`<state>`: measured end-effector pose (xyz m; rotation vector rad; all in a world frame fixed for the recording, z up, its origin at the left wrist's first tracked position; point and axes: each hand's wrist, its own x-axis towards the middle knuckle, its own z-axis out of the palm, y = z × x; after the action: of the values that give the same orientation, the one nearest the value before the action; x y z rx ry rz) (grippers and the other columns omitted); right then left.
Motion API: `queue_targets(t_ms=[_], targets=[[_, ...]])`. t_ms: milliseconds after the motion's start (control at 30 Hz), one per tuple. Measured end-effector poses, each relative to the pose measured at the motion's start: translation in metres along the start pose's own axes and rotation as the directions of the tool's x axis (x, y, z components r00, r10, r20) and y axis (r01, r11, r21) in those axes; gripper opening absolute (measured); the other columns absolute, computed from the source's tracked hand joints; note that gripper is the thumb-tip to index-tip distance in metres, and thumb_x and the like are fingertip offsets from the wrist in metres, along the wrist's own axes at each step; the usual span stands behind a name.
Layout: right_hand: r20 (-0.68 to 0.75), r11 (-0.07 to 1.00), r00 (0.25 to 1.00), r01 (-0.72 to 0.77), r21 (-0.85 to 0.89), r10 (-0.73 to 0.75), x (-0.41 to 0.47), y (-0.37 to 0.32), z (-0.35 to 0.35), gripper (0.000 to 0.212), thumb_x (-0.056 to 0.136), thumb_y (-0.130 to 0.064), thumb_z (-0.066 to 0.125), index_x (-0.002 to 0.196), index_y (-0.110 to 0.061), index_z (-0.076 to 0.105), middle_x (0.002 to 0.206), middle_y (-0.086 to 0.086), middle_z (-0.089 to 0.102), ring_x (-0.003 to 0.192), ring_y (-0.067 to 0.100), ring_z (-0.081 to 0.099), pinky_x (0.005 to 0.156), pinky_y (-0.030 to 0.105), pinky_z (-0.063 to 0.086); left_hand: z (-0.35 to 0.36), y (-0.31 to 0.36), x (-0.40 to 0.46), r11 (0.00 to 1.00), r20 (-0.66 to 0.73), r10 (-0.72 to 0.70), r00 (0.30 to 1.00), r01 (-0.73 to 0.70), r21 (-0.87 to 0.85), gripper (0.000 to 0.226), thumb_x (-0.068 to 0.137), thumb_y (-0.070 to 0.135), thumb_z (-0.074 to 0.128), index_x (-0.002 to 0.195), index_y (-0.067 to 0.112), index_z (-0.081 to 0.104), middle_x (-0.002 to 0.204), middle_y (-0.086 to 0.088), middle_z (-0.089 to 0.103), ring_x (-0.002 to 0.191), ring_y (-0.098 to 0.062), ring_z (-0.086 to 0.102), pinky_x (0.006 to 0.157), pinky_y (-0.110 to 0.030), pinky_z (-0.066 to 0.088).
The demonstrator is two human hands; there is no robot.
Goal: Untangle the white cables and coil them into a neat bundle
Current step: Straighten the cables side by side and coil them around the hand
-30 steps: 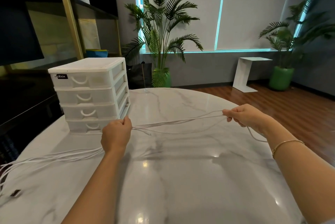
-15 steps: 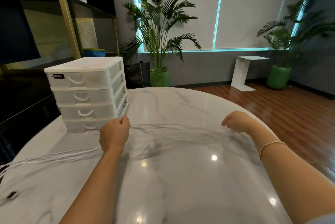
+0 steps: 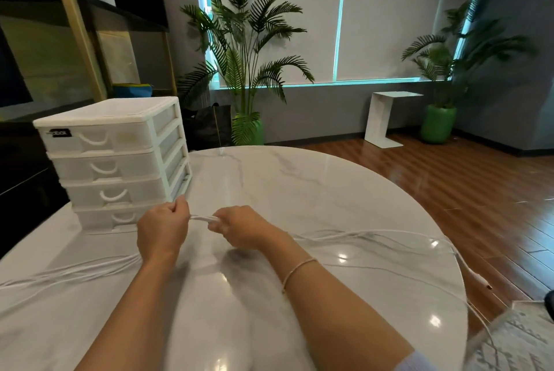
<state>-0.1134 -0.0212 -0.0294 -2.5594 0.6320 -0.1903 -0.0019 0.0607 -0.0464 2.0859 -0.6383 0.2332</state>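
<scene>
Head view: both hands on white cables (image 3: 201, 217).

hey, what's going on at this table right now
A person is sorting white cables on a round marble table. Both hands are closed around the strands close together: the left hand and right hand pinch a short stretch between them. Loose lengths trail off both sides, one over the right edge. Nothing is coiled yet. A white drawer unit stands behind.

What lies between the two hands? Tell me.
A short stretch of the thin white cables spans the gap between the left hand and the right hand, both gripping it, in the head view.
</scene>
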Motion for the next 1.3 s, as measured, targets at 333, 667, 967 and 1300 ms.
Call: queue_targets(t_ms=[333, 667, 967, 1300], targets=[[-0.031, 0.999, 0.999, -0.034, 0.025, 0.035, -0.048, 0.058, -0.064, 0.030, 0.097, -0.028, 0.048, 0.107, -0.009, 0.069, 0.069, -0.010, 0.053, 0.063, 0.004, 0.045, 0.057, 0.009, 0.034, 0.006, 0.005, -0.004, 1.000, 0.048, -0.028, 0.998, 0.028, -0.011, 0.050, 0.096, 0.029, 0.043, 0.055, 0.002, 0.048, 0.052, -0.009, 0.042, 0.050, -0.019, 0.034, 0.048, -0.027, 0.025], [-0.157, 0.966, 0.977, -0.172, -0.191, 0.143, -0.044, 0.085, -0.055, 0.030, 0.097, -0.009, 0.041, 0.115, -0.016, 0.064, 0.106, 0.005, 0.066, 0.092, 0.022, 0.057, 0.088, 0.034, 0.049, 0.011, 0.012, -0.013, 0.999, 0.119, -0.009, 0.993, 0.004, 0.039, 0.051, 0.096, 0.034, 0.041, 0.054, 0.006, 0.047, 0.054, -0.008, 0.044, 0.053, -0.021, 0.038, 0.049, -0.028, 0.028], [-0.290, 0.944, 0.915, -0.317, -0.089, 0.280, -0.060, 0.123, -0.072, 0.036, 0.096, -0.001, 0.042, 0.125, -0.013, 0.060, 0.114, 0.006, 0.066, 0.107, 0.023, 0.058, 0.096, 0.025, 0.041, 0.005, 0.008, -0.008, 0.998, 0.089, -0.005, 0.996, 0.000, 0.057, 0.049, 0.097, 0.032, 0.042, 0.060, 0.002, 0.055, 0.054, -0.006, 0.042, 0.051, -0.016, 0.032, 0.049, -0.027, 0.026], [-0.375, 0.889, 0.824, -0.459, 0.002, 0.426, -0.087, 0.149, -0.097, 0.039, 0.089, -0.049, 0.053, 0.097, -0.016, 0.072, 0.093, 0.002, 0.068, 0.087, 0.019, 0.060, 0.077, 0.030, 0.048, 0.007, 0.010, -0.011, 0.999, 0.093, 0.012, 0.996, -0.015, 0.034, 0.052, 0.097, 0.031, 0.042, 0.054, 0.003, 0.048, 0.054, -0.009, 0.042, 0.051, -0.019, 0.032, 0.048, -0.028, 0.027]])
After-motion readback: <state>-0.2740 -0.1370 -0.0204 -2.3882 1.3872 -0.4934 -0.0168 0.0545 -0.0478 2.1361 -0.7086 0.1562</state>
